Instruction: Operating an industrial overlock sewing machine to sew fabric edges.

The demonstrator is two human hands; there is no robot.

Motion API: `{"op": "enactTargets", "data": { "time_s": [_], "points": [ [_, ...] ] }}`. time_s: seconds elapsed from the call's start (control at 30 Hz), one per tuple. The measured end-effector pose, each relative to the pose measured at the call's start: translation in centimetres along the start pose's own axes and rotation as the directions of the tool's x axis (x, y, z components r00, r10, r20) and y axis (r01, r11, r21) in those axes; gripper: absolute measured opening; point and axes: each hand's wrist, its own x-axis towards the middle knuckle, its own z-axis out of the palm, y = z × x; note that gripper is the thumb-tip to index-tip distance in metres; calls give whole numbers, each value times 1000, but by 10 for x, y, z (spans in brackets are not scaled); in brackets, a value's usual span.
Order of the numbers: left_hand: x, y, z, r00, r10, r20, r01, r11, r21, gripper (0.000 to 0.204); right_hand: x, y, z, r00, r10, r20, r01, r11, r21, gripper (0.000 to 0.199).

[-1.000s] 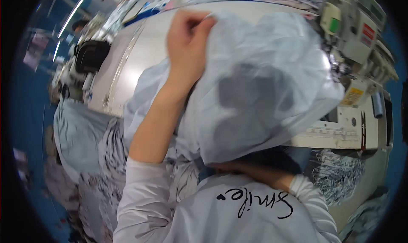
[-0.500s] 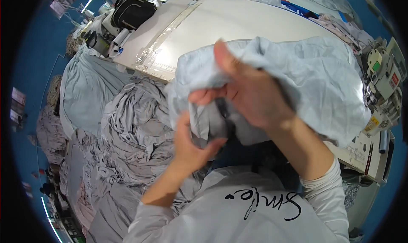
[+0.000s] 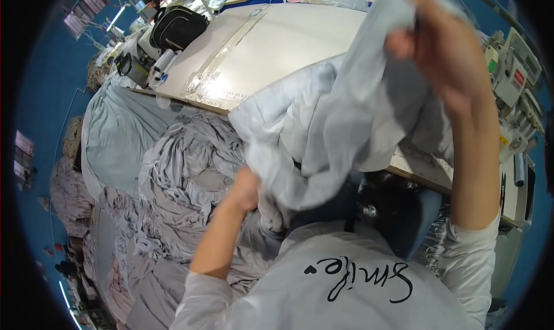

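A pale blue-grey cloth (image 3: 337,122) hangs in loose folds between my hands, over the table's near edge. My right hand (image 3: 447,58) is raised high at the right, its curled fingers gripping the lifted upper part. Something small and dark shows between its thumb and fingers, too blurred to name. Low on the left, my left hand (image 3: 248,188) is closed at the cloth's lower left edge, most of its fingers hidden. Beside that hand lies a big heap of crumpled grey fabric (image 3: 184,168).
A white table (image 3: 300,32) with clear tape across it stretches ahead. On its far left are a black bag (image 3: 179,27) and a dark cup-like container (image 3: 133,67). Sewing machine parts (image 3: 513,79) stand at the right. Light green-grey fabric (image 3: 118,133) drapes at the left.
My right hand has swung up and to the right, drawing the cloth up with it. My left hand, spread before, has closed at the cloth's edge. Most of the cloth has left the tabletop.
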Motion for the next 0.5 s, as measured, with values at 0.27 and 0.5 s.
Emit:
{"op": "enactTargets", "data": {
  "time_s": [0.27,0.5],
  "points": [
    [-143,315,164,536,541,648,43,749,-662,22,-61,-2,60,792,466,395,-90,728,-679,43],
    [-170,346,191,45,595,803,-469,722,-509,19,-45,-47,-5,989,-69,-134,-80,514,-854,33]
  ]
}}
